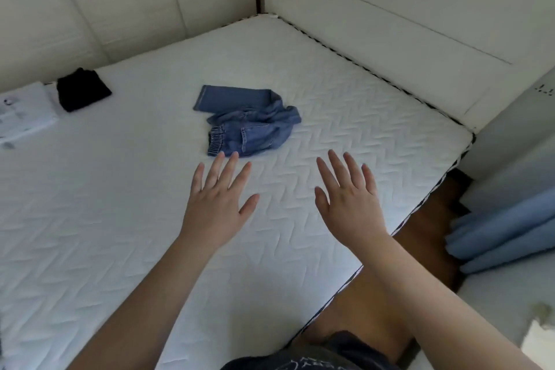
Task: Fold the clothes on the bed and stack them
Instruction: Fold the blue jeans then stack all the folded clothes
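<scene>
- Dark printed fabric of the person's clothing (315,359) fills the bottom centre of the frame, nearest the camera, with both bare forearms reaching up from it.
- Crumpled blue denim trousers (249,122) lie unfolded at the middle of the frame on the mattress (90,234); one leg stretches flat toward the upper left, the elastic waistband bunches at the lower edge, and a stitched pocket faces up.
- Left hand (219,198) is held palm down, fingers straight and spread wide, holding nothing; its fingertips overlap the waistband's lower edge, though contact cannot be told.
- Right hand (348,198) is likewise flat, fingers splayed, empty, to the right of the trousers and apart from them.
- White mattress surface is quilted in a zigzag pattern, with dark piping along its far and right edges.
- Folded black garment (82,90) sits at upper left; just beside it at the left edge lies a white printed item (24,112).
- Cream padded headboard panels (120,0) rise behind the mattress.
- Blue curtain folds (504,234) hang at lower right above brown flooring (432,228).
</scene>
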Demonstrator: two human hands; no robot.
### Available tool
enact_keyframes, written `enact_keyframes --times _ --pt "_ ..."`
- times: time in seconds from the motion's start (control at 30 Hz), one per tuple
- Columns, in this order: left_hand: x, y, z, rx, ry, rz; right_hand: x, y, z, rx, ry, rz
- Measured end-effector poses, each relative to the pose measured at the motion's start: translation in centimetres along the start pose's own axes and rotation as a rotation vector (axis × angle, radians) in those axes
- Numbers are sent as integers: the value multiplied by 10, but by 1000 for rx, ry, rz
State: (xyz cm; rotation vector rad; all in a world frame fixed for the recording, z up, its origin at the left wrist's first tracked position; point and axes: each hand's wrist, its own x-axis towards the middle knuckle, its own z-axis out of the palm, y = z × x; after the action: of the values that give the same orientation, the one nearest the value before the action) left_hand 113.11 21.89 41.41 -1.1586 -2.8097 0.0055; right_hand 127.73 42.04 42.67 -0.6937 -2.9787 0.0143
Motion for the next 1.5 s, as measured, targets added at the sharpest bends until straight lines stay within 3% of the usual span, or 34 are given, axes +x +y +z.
enact_keyframes --times 0.27,0.53,0.8,1.0,1.5 --pt "59 0 22 11 -42 -194 121 11 32 48 -39 -241" --pt "157 24 41 -10 -78 -443 249 62 56 96 -78 -444" --pt "232 12 72 21 -49 -507 347 54 98 79 -94 -609" --pt "268 -30 158 0 26 -497 395 16 184 62 -148 -662" --pt "342 -139 417 15 -144 -552 529 -72 410 29 -211 -695"
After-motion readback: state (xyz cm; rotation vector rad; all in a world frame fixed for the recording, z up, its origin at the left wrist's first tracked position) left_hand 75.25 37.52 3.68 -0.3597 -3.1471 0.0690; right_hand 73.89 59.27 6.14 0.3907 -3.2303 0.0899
